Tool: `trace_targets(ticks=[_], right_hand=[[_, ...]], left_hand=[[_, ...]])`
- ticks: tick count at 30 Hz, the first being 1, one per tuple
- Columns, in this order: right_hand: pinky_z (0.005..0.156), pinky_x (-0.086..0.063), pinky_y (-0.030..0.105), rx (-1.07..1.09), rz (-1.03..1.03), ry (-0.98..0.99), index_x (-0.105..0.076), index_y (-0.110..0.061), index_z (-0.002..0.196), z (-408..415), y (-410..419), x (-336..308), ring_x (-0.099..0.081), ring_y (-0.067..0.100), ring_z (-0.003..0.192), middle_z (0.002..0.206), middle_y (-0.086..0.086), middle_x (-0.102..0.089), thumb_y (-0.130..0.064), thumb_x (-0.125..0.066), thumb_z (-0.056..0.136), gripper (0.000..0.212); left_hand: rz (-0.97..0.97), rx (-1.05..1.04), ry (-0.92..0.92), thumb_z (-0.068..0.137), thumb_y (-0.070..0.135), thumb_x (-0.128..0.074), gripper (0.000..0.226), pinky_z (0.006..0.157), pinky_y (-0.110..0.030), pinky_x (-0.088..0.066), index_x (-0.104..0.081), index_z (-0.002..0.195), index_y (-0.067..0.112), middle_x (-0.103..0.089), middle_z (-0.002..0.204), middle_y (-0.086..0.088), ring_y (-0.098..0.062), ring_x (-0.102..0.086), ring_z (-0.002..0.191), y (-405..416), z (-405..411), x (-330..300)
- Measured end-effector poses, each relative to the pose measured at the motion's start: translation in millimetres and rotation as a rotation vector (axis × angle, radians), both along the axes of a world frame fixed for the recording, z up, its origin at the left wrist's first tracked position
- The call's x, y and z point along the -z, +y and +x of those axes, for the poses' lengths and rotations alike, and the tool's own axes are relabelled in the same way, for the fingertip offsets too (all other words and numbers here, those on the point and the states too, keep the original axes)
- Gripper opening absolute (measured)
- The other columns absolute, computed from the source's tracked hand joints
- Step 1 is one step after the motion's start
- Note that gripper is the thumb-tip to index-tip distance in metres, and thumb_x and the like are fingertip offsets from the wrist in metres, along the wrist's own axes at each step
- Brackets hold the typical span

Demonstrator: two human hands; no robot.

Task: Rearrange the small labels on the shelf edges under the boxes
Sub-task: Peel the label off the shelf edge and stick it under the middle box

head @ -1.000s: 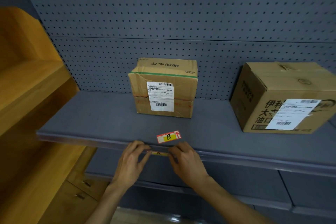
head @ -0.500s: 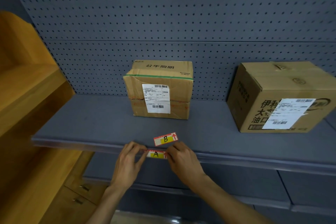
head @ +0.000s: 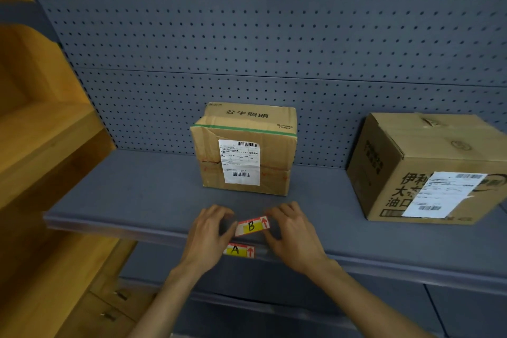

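Observation:
A red and yellow label marked B (head: 251,226) lies at the front of the grey shelf (head: 131,189), in front of the small cardboard box (head: 247,151). My left hand (head: 208,233) pinches the label's left end and my right hand (head: 293,233) pinches its right end. Just below, a matching label marked A (head: 238,250) sits in the shelf edge strip (head: 109,230), its left end partly hidden by my left hand. A larger cardboard box (head: 428,170) stands on the shelf to the right.
A grey pegboard (head: 247,35) backs the shelf. Wooden shelving (head: 41,145) adjoins on the left, with wooden drawers (head: 109,307) below it. Grey cabinet fronts (head: 384,310) run under the shelf.
Both hands have let go of label A, now seated in the shelf edge strip, and have moved up onto the shelf top to the ends of label B.

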State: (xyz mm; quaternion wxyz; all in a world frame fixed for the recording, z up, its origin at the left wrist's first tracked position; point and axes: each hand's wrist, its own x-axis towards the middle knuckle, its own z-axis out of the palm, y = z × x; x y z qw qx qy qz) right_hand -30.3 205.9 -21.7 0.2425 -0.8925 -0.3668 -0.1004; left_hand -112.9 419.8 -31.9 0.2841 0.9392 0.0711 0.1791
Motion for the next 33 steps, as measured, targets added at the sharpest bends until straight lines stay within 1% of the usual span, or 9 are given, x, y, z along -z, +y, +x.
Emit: trace_targets(ticks=[5, 7, 12, 16, 20, 23, 26, 29, 33], right_hand=[[0.101, -0.046, 0.037, 0.021, -0.071, 0.103, -0.054, -0.022, 0.136, 19, 0, -4, -0.043, 0.022, 0.127, 0.135, -0.001, -0.057, -0.039, -0.068, 0.089, 0.053], [0.106, -0.042, 0.039, 0.007, -0.105, 0.132, -0.051, -0.022, 0.140, 24, 2, -5, -0.042, 0.023, 0.132, 0.141, -0.001, -0.054, -0.039, -0.068, 0.089, 0.057], [0.113, -0.036, 0.046, -0.034, -0.196, 0.198, -0.043, -0.023, 0.147, 30, 10, -7, -0.036, 0.025, 0.140, 0.151, 0.000, -0.046, -0.036, -0.069, 0.087, 0.067], [0.110, -0.037, 0.049, -0.064, -0.253, 0.249, -0.046, -0.021, 0.144, 32, 16, -10, -0.042, 0.028, 0.136, 0.148, 0.004, -0.050, -0.034, -0.068, 0.086, 0.064], [0.107, -0.038, 0.050, -0.068, -0.319, 0.233, -0.048, -0.022, 0.140, 32, 20, -10, -0.044, 0.030, 0.131, 0.143, 0.005, -0.055, -0.034, -0.067, 0.087, 0.058], [0.104, -0.039, 0.050, -0.072, -0.335, 0.217, -0.051, -0.022, 0.136, 33, 22, -10, -0.046, 0.030, 0.127, 0.137, 0.005, -0.058, -0.034, -0.066, 0.089, 0.051], [0.101, -0.041, 0.048, -0.081, -0.332, 0.204, -0.053, -0.021, 0.130, 34, 24, -11, -0.048, 0.028, 0.124, 0.133, 0.005, -0.061, -0.030, -0.065, 0.089, 0.043], [0.098, -0.042, 0.046, -0.089, -0.318, 0.201, -0.056, -0.019, 0.122, 34, 28, -11, -0.048, 0.028, 0.122, 0.128, 0.006, -0.062, -0.024, -0.065, 0.088, 0.035], [0.098, -0.041, 0.047, -0.087, -0.322, 0.210, -0.056, -0.018, 0.123, 34, 30, -12, -0.047, 0.028, 0.122, 0.128, 0.006, -0.060, -0.022, -0.063, 0.089, 0.035]], left_hand=[[0.096, 0.052, 0.187, 0.092, 0.042, -0.065, 0.030, 0.089, -0.031, -0.037, -0.060, 0.117, 0.025, -0.060, 0.115, 0.007, -0.018, -0.049, 0.109, -9, 23, 0], [0.114, 0.060, 0.231, 0.091, 0.045, -0.065, 0.035, 0.088, -0.031, -0.034, -0.059, 0.120, 0.026, -0.057, 0.118, 0.006, -0.020, -0.047, 0.110, -12, 30, -1], [0.145, 0.044, 0.292, 0.087, 0.052, -0.066, 0.052, 0.096, -0.036, -0.035, -0.054, 0.129, 0.023, -0.050, 0.127, 0.003, -0.023, -0.044, 0.116, -17, 42, -2], [0.166, 0.032, 0.334, 0.087, 0.051, -0.066, 0.053, 0.097, -0.036, -0.034, -0.053, 0.131, 0.024, -0.049, 0.130, 0.002, -0.023, -0.042, 0.118, -17, 45, 0], [0.140, 0.021, 0.347, 0.086, 0.051, -0.068, 0.052, 0.095, -0.036, -0.034, -0.055, 0.130, 0.026, -0.050, 0.124, 0.002, -0.023, -0.042, 0.117, -14, 45, 2], [0.124, 0.016, 0.345, 0.085, 0.052, -0.068, 0.048, 0.089, -0.033, -0.032, -0.057, 0.125, 0.028, -0.050, 0.118, 0.004, -0.022, -0.042, 0.114, -13, 46, 3], [0.117, 0.017, 0.355, 0.086, 0.053, -0.068, 0.045, 0.091, -0.033, -0.032, -0.058, 0.122, 0.029, -0.050, 0.117, 0.005, -0.021, -0.042, 0.114, -13, 46, 1], [0.097, 0.019, 0.355, 0.086, 0.053, -0.069, 0.038, 0.088, -0.033, -0.031, -0.056, 0.115, 0.031, -0.051, 0.112, 0.007, -0.020, -0.042, 0.112, -13, 45, 0], [0.061, 0.017, 0.367, 0.087, 0.052, -0.069, 0.030, 0.082, -0.032, -0.026, -0.051, 0.104, 0.036, -0.048, 0.105, 0.009, -0.018, -0.040, 0.110, -14, 43, -1]])
